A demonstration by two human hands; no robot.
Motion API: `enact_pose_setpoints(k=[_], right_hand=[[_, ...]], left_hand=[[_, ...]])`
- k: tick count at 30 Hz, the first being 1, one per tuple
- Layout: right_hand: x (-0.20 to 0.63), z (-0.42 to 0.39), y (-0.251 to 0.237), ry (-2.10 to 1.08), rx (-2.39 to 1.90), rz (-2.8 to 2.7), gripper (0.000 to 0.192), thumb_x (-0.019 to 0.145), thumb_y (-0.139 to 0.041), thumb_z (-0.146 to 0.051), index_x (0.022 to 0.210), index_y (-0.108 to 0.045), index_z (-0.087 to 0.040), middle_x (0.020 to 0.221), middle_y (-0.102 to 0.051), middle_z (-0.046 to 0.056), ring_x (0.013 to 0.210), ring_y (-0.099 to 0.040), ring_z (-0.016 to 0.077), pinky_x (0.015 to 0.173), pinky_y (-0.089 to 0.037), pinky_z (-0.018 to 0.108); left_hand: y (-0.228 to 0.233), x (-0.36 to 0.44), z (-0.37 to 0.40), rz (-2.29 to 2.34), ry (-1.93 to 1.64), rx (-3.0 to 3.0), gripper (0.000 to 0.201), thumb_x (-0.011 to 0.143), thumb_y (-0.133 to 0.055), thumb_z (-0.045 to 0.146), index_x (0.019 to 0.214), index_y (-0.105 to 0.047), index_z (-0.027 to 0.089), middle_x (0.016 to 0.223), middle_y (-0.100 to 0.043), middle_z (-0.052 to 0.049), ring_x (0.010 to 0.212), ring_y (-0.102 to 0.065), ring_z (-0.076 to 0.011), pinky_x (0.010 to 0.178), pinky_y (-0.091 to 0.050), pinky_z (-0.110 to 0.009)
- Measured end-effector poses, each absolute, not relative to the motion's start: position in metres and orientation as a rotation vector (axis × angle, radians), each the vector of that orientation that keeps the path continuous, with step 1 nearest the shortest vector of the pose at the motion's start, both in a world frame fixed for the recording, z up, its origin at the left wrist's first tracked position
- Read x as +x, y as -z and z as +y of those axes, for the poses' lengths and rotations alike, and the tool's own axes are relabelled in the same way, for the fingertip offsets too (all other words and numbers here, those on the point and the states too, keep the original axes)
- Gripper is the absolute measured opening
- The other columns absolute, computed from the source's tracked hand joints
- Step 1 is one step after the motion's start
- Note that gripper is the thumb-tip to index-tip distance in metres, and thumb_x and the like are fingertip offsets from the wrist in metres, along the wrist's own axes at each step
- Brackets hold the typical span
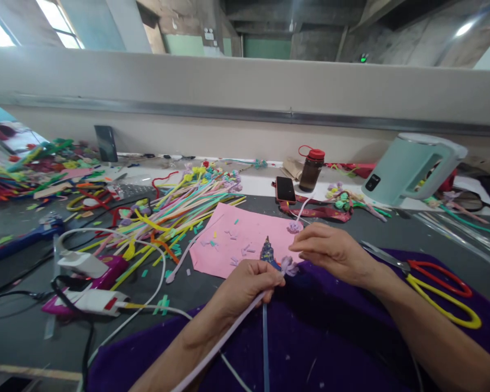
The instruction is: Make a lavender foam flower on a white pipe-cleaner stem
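Observation:
My left hand (255,277) pinches a lavender flower (289,267) at the top of its long pale fuzzy stem (224,337), which runs down toward me. Right behind those fingers, a glue gun's crusted nozzle (267,250) points away from me; its body is mostly hidden by the hand. A translucent glue stick (265,348) extends from below the hand toward me. My right hand (330,250) hovers right of the flower, fingers stretched out and apart from it. Beneath is a pink sheet (212,253) with small lavender clippings and another lavender flower (294,226) at its edge.
Scissors (433,283) with red and yellow handles lie at right on purple cloth (330,337). Coloured fuzzy stems (188,207) pile up at left, near a magenta power strip (85,288) with cables. Farther back are a phone (285,189), a bottle (311,171) and a mint kettle (408,169).

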State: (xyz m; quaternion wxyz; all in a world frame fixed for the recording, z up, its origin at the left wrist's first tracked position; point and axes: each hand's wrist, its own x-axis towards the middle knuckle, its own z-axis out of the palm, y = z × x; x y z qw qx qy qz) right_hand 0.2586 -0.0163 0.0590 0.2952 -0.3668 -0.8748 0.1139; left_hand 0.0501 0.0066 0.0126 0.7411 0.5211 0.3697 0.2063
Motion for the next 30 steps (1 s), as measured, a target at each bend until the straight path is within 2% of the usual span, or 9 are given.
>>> enact_pose_setpoints(k=[2, 5, 9, 12, 15, 20, 24, 30], right_hand=[[0.259, -0.018, -0.061, -0.328, -1.015, -2.213, 0.023, 0.086, -0.048, -0.019, 0.105, -0.060, -0.019, 0.098, -0.061, 0.007, 0.091, -0.054, 0.0157, 0.078, -0.042, 0.029], [0.253, -0.019, -0.059, -0.421, -1.125, -2.000, 0.018, 0.083, -0.051, -0.022, 0.097, -0.062, -0.019, 0.094, -0.062, 0.006, 0.086, -0.056, 0.0160, 0.075, -0.043, 0.028], [0.236, -0.020, -0.044, -0.757, -1.194, -1.742, 0.014, 0.082, -0.051, -0.026, 0.077, -0.060, -0.016, 0.070, -0.058, 0.001, 0.063, -0.051, 0.0115, 0.058, -0.041, 0.022], [0.223, -0.022, -0.033, -1.003, -1.172, -1.673, 0.017, 0.081, -0.051, -0.027, 0.071, -0.056, -0.015, 0.060, -0.051, -0.002, 0.053, -0.046, 0.0089, 0.051, -0.037, 0.020], [0.213, -0.025, -0.028, -1.119, -1.157, -1.670, 0.015, 0.080, -0.052, -0.025, 0.071, -0.057, -0.014, 0.058, -0.050, -0.003, 0.051, -0.045, 0.0080, 0.049, -0.036, 0.019], [0.207, -0.027, -0.027, -1.191, -1.137, -1.652, 0.015, 0.078, -0.054, -0.026, 0.069, -0.056, -0.014, 0.057, -0.050, -0.003, 0.049, -0.046, 0.0077, 0.048, -0.036, 0.018], [0.204, -0.027, -0.021, -1.258, -1.110, -1.637, 0.016, 0.077, -0.054, -0.026, 0.066, -0.055, -0.015, 0.054, -0.048, -0.004, 0.047, -0.045, 0.0071, 0.046, -0.034, 0.018], [0.191, -0.032, -0.009, -1.419, -1.044, -1.566, 0.021, 0.078, -0.054, -0.032, 0.067, -0.056, -0.014, 0.052, -0.045, -0.005, 0.044, -0.043, 0.0057, 0.042, -0.029, 0.017]], left_hand=[[-0.013, 0.050, 0.006, 0.788, -0.507, 1.068, 0.019, 0.069, -0.062, 0.032, 0.065, -0.061, 0.013, 0.039, -0.049, 0.004, 0.029, -0.032, -0.0028, 0.033, -0.017, -0.017], [-0.013, 0.049, 0.006, 0.753, -0.599, 0.958, 0.021, 0.070, -0.063, 0.034, 0.069, -0.061, 0.013, 0.046, -0.053, 0.003, 0.034, -0.037, -0.0028, 0.035, -0.020, -0.016], [-0.016, 0.046, 0.005, 0.727, -0.709, 0.869, 0.019, 0.069, -0.066, 0.031, 0.071, -0.061, 0.013, 0.052, -0.056, 0.001, 0.042, -0.045, -0.0042, 0.042, -0.029, -0.016], [-0.019, 0.046, 0.003, 0.752, -0.778, 0.853, 0.019, 0.067, -0.068, 0.030, 0.072, -0.063, 0.012, 0.055, -0.058, 0.000, 0.045, -0.048, -0.0059, 0.044, -0.031, -0.017], [-0.021, 0.045, 0.001, 0.762, -0.832, 0.866, 0.020, 0.065, -0.069, 0.030, 0.072, -0.064, 0.013, 0.057, -0.059, 0.000, 0.047, -0.048, -0.0069, 0.045, -0.031, -0.018], [-0.019, 0.045, -0.001, 0.768, -0.886, 0.958, 0.020, 0.063, -0.070, 0.029, 0.059, -0.060, 0.013, 0.060, -0.060, 0.001, 0.046, -0.042, -0.0053, 0.046, -0.029, -0.019], [-0.016, 0.045, 0.000, 0.740, -0.921, 0.922, 0.014, 0.063, -0.071, 0.024, 0.062, -0.061, 0.014, 0.060, -0.059, 0.001, 0.053, -0.048, -0.0077, 0.053, -0.034, -0.020], [-0.016, 0.045, 0.001, 0.789, -0.899, 0.891, 0.018, 0.062, -0.071, 0.027, 0.063, -0.059, 0.013, 0.055, -0.056, 0.002, 0.048, -0.046, -0.0076, 0.049, -0.034, -0.020]])
